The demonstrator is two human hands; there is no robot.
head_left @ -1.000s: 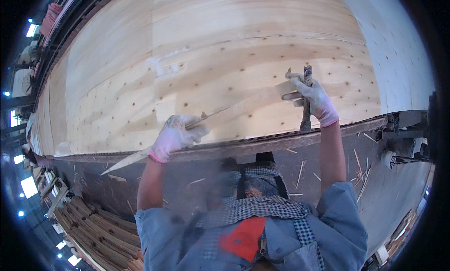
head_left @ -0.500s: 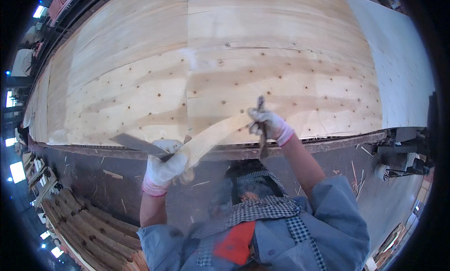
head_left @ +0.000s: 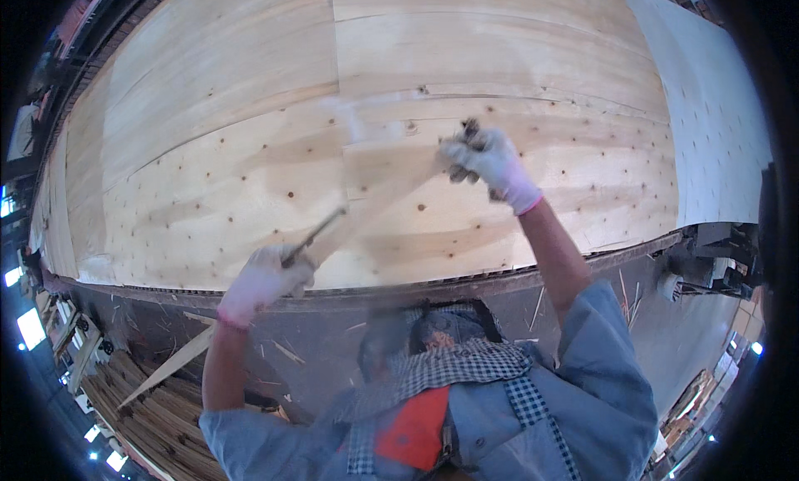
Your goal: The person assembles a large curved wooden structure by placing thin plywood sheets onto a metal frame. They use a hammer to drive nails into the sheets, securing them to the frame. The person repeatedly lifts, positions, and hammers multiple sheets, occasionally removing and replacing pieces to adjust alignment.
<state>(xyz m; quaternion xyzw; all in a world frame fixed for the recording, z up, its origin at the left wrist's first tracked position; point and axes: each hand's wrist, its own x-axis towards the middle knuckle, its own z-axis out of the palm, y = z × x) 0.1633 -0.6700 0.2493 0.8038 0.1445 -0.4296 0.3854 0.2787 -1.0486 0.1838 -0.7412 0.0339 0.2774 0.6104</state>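
My left hand [head_left: 262, 281], in a white glove with a pink cuff, grips the near end of a thin pale veneer strip [head_left: 379, 194] together with a slim dark tool [head_left: 316, 231]. My right hand [head_left: 491, 161], gloved the same way, holds the strip's far end and something small and dark. The strip is blurred and slants up to the right, just above a very large light wooden sheet [head_left: 250, 106] dotted with knots. Both hands are over the sheet's near half.
The sheet's dark near edge [head_left: 466, 281] runs across in front of my body. Below it is a grey floor with wood slivers, a loose pale strip [head_left: 166, 369] and a stack of strips [head_left: 158, 423] at lower left. A white sheet [head_left: 716, 123] lies at right.
The strip has swung from nearly level to steeply slanted. My right hand moved left and further over the sheet; my left hand dropped toward the sheet's near edge.
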